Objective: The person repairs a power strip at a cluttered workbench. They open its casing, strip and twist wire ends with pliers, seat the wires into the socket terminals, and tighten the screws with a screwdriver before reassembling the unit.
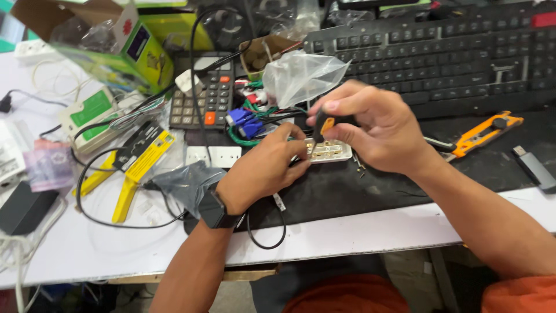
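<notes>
Orange-and-black small screwdriver (323, 126) is sitting pinched in the right hand (370, 127), fingers curled tight round the handle w/ wrist bent down, tip pointing into the small white plastic terminal block w/ brass contacts (330, 150). Left hand (263, 171), wearing a black wristwatch (213, 210), is reaching in from below-left, fingertips closing on the block's left end & pressing it onto the black work mat (370, 185). Block is lying near the mat's middle, just in front of the black keyboard (452, 52), w/ an orange utility knife (483, 132) well apart to the right.
</notes>
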### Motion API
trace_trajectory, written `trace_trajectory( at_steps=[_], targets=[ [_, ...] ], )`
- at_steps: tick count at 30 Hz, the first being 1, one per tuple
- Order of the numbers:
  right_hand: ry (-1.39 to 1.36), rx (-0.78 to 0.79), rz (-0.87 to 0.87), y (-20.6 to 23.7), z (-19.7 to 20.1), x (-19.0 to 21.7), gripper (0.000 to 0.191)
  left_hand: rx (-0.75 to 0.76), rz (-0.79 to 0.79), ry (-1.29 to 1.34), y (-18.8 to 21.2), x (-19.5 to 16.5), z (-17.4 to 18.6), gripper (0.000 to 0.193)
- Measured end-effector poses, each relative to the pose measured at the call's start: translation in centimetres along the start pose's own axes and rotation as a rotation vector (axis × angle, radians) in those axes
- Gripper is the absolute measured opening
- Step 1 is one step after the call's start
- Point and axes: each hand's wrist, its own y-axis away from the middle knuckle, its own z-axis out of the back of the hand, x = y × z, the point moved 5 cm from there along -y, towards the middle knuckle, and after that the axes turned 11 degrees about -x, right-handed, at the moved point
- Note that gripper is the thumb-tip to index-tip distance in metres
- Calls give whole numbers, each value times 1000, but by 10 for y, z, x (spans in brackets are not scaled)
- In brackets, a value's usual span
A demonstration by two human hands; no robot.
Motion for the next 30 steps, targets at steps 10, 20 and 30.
trace_trajectory(
  at_steps=[10,20,30],
  targets=[
    [47,48,48,0,-6,7,39,18,19,-1,0,0,1,15],
    [44,52,62,0,-3,5,48,14,29,2,-1,-1,3,15],
    [72,-34,75,6,4,-5,46,-55,-92,-9,3,2,4,13]
  ],
)
